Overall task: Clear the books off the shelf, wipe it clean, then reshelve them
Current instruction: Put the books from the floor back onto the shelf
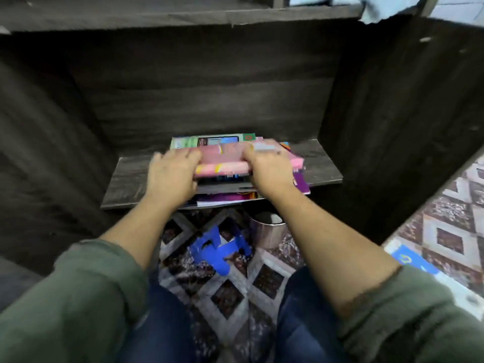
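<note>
Left grip (172, 174) curled round left end of books (222, 163), right grip (269, 167) clasping right end. Books lie stacked flat, mid shelf (324, 166), reaching front edge: pink cover on top, purple and green below, edges uneven.

One head-worn wide-angle view looks forward and steeply down into a dark wooden shelf (136, 176) niche, close enough that both forearms run up from the bottom edge. The fingers (252, 155) sit mid-frame. Nearer than them lies patterned floor (235, 297), and the niche's walls curve outward around them.
</note>
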`<state>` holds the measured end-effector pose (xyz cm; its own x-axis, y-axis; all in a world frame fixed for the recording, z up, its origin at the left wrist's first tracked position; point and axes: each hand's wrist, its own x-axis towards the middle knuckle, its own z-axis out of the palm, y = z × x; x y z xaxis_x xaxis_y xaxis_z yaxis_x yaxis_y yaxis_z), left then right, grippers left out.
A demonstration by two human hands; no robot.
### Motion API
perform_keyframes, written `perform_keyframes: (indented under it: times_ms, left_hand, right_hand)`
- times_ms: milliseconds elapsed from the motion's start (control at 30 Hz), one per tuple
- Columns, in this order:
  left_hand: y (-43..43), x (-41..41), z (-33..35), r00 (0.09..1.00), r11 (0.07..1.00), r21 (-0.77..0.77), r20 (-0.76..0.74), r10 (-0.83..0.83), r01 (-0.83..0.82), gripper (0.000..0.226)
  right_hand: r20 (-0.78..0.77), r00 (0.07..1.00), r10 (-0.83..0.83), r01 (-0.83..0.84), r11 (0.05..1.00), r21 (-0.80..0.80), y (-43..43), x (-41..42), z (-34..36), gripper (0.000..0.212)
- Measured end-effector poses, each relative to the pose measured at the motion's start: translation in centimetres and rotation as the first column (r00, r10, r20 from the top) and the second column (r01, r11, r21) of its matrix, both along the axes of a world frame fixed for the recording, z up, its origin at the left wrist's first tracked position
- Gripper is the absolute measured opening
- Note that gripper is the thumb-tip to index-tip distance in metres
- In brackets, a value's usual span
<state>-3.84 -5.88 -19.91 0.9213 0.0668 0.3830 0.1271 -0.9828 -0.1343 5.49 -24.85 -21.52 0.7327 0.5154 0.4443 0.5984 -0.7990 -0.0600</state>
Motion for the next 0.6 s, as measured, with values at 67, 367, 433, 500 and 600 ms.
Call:
perform_keyframes:
  times_ms: [67,367,433,500,600]
  left_hand:
    - [0.8,0.2,-3.5,0.995,0.992,-0.126,-0.1,0.012,-0.024,0.05]
    - [2.9,3.2,-6.5,0.996,0.94,-0.342,-0.082,-0.034,0.004,0.067]
    - [3.1,3.6,-6.4,0.993,0.922,-0.386,-0.107,-0.04,-0.004,0.073]
    - [3.2,3.9,-5.9,0.989,0.921,-0.389,-0.14,-0.051,-0.007,0.076]
    - [2.8,4.1,-5.1,0.974,0.93,-0.368,-0.217,-0.072,-0.013,0.08]
  right_hand:
    - [-0.19,0.98,0.057,-0.063,0.998,-0.021,0.3,0.0,-2.9,0.041]
    - [-0.426,0.894,0.14,-0.146,0.989,0.019,0.1,3.9,-4.6,0.087]
    - [-0.454,0.887,0.088,-0.117,0.992,-0.037,-0.6,4.2,-4.3,0.088]
    - [-0.465,0.885,0.028,-0.081,0.992,-0.096,-1.2,4.1,-3.8,0.083]
    - [-0.476,0.879,0.004,-0.077,0.988,-0.135,-1.4,3.7,-3.5,0.081]
